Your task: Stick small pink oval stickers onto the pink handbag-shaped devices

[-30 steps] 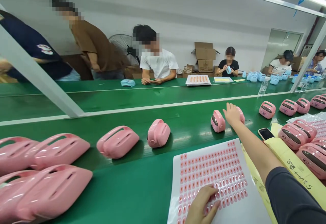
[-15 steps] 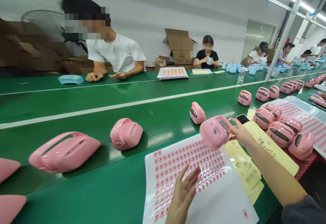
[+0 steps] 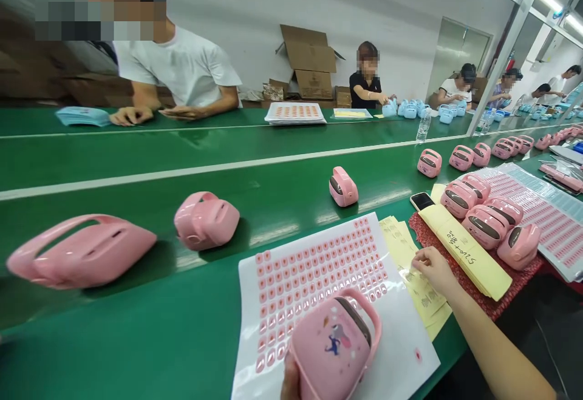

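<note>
Pink glossy plastic handled casing (image 3: pixel 332 345), printed with a cartoon figure, is gripped in the left hand (image 3: pixel 290 379), held over a white sheet of pink labels (image 3: pixel 401 351). Right of that sheet, the half-open right hand (image 3: pixel 435 269) touches yellow paper slips (image 3: pixel 403 254).

On my feed, the one thing I can partly read is the long yellow paper strip (image 3: pixel 464 258) just beyond my right hand (image 3: pixel 433 270). It carries dark handwriting, upside down from here: what looks like "5210+", then a character I can't make out. The yellow slips (image 3: pixel 407 269) under that hand show small print, too small to read. Toward my left hand (image 3: pixel 290 382), the pink device (image 3: pixel 334 348) shows a printed cartoon figure, with no lettering I can read.
</note>
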A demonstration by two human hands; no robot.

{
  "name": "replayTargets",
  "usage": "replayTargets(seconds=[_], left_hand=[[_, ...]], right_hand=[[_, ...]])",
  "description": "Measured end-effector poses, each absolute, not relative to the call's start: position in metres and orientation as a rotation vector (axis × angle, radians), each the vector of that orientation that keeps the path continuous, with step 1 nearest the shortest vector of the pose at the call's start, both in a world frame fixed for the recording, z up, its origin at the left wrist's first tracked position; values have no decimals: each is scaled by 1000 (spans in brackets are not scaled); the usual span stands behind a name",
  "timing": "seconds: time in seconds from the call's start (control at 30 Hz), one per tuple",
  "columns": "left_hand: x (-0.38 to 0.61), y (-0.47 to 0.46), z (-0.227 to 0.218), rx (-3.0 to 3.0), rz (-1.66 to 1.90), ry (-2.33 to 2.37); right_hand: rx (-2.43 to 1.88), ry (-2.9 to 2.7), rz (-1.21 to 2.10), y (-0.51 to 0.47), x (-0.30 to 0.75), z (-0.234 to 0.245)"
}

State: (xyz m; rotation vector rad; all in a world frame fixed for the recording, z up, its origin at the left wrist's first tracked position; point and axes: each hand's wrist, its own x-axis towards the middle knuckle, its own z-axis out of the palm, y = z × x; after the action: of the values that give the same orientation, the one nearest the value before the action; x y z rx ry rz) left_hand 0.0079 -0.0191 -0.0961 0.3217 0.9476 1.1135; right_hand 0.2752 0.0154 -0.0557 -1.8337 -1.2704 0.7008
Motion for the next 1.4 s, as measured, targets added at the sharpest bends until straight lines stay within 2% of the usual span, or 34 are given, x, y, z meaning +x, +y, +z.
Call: replayTargets(seconds=[0.13,0.4,0.57,0.7,0.9,1.17,1.3,1.4], left_hand=[[10,-16,-74,216,1180,886],[7,-6,-71,91,1150,826],[21,-3,-33,-113,1246,988],[27,-6,-11,-25,1277,950],[22,-9,-13,71,1324,876],[27,-1,-14,305,1426,946],[34,3,-19,363,1444,1011],[38,3,-19,380,1422,1023]], right_hand=[[-1875,-1299,706,19,277,-72],[-1812,-1335,744,14,278,-79],[-1736,-1317,866,12,289,-75],[-1759,-1254,793,15,281,-81],[-1707,-1182,786,16,272,-83],[-1473,-1014,1112,11,276,-48],[-1224,-898,1279,8,232,-12],[-1124,-1018,1331,9,193,12]])
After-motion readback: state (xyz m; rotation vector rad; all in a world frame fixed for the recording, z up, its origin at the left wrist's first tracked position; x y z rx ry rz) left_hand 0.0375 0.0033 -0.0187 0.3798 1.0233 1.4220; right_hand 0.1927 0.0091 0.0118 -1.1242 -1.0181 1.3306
